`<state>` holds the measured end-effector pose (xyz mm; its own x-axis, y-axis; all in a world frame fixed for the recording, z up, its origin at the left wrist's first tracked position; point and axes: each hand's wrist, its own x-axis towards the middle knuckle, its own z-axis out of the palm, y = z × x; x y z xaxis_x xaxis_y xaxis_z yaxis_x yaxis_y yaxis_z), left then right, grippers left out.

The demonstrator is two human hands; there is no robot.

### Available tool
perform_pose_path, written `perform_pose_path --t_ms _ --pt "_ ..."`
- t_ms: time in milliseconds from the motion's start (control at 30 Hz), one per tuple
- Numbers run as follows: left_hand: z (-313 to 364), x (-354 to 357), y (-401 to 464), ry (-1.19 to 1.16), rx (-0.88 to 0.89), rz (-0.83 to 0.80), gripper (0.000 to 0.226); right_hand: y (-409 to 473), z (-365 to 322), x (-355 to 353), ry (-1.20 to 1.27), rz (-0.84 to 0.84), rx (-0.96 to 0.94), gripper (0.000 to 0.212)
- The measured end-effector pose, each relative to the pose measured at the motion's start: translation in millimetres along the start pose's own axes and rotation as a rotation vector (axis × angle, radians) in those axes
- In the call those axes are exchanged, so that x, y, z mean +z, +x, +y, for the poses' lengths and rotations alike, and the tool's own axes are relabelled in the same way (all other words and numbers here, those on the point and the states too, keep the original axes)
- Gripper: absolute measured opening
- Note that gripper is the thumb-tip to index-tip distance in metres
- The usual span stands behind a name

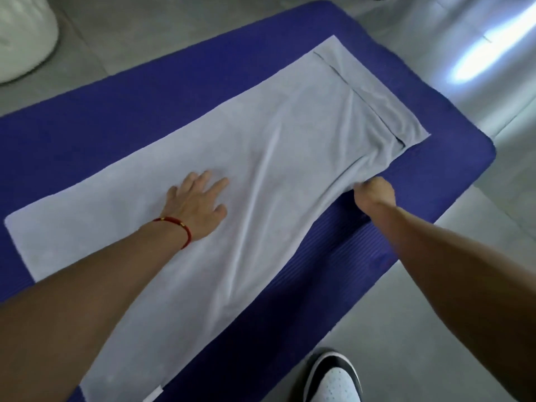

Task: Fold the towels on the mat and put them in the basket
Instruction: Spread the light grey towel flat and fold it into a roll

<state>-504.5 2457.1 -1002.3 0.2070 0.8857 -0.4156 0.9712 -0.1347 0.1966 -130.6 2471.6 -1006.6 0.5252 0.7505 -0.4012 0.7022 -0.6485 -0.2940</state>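
Note:
A large pale blue-grey towel [261, 134] lies spread along the blue mat [121, 111], with its far right end folded back on itself. My left hand [197, 204], a red cord round its wrist, presses flat on the middle of the towel with fingers spread. My right hand [375, 192] grips the towel's near edge towards the right end, fingers curled round the cloth, which bunches into creases there. No basket is in view.
The mat lies on a grey tiled floor [406, 314]. A white rounded object [23, 39] stands at the top left corner. A black and white shoe [333, 378] is on the floor by the mat's near edge. Bright glare marks the floor at the top right.

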Motion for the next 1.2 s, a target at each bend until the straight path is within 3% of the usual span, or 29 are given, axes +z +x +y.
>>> perform_pose_path --t_ms 167,267,400,500,633,733,833,967,1200 --pt "57 -16 78 -0.045 -0.009 0.058 0.059 33 0 10 0.419 0.186 0.218 0.035" --pt "73 -19 109 0.005 0.024 0.072 0.057 44 3 17 0.414 0.246 0.286 0.048" --pt "89 -17 129 0.051 0.05 0.04 0.06 44 15 0 0.446 0.147 0.241 0.029" --pt "98 -16 135 0.094 0.039 0.068 0.062 40 39 -12 0.537 0.201 0.221 0.027" --pt "126 -18 155 0.171 0.057 0.078 0.064 43 62 -28 0.539 0.133 0.145 0.026" --pt "157 -20 183 0.117 0.042 0.1 0.063 79 66 -43 0.616 0.282 0.154 0.049" --pt "168 -11 204 0.138 0.029 0.116 0.062 123 60 -56 0.664 0.352 0.201 0.04" --pt "162 6 210 0.167 0.045 0.262 0.063 161 45 -66 0.555 0.462 0.305 0.053" --pt "160 9 211 0.179 0.047 0.269 0.066 179 63 -85 0.524 0.398 0.274 0.029"
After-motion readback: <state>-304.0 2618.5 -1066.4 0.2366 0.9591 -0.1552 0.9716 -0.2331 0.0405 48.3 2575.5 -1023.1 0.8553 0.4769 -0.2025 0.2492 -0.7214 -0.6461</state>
